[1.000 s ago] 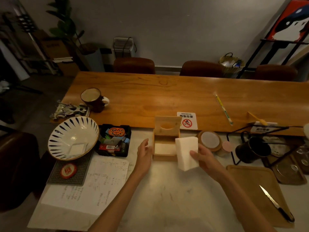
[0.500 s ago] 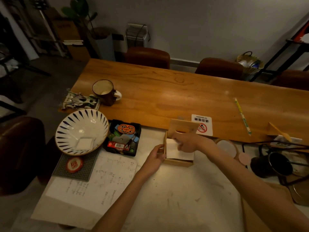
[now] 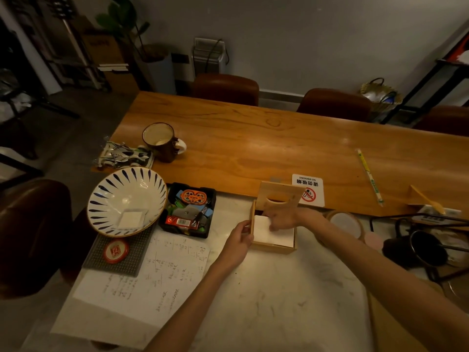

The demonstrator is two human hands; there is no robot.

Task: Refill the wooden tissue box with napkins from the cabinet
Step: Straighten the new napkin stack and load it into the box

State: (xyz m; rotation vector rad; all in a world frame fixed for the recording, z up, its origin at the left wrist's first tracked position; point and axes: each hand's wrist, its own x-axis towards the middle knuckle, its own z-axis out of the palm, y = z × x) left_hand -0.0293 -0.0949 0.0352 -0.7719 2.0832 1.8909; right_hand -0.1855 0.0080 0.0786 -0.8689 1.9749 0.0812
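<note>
On the counter (image 3: 279, 301), the wooden tissue box (image 3: 275, 248) is steadied by the left hand (image 3: 239, 241), pinched at its left wall. Napkins (image 3: 278, 237) are pressed in under the right hand (image 3: 285, 219), finger curl untellable. Behind, the raised lid (image 3: 279, 195) is judged due for lowering next.

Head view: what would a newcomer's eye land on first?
The open light-wood tissue box at centre, its lid tilted up, with a stack of white napkins inside. The right hand presses on the stack while the left hand holds the box's left wall. To the left sits a large white ceramic bowl with dark blue strokes.
</note>
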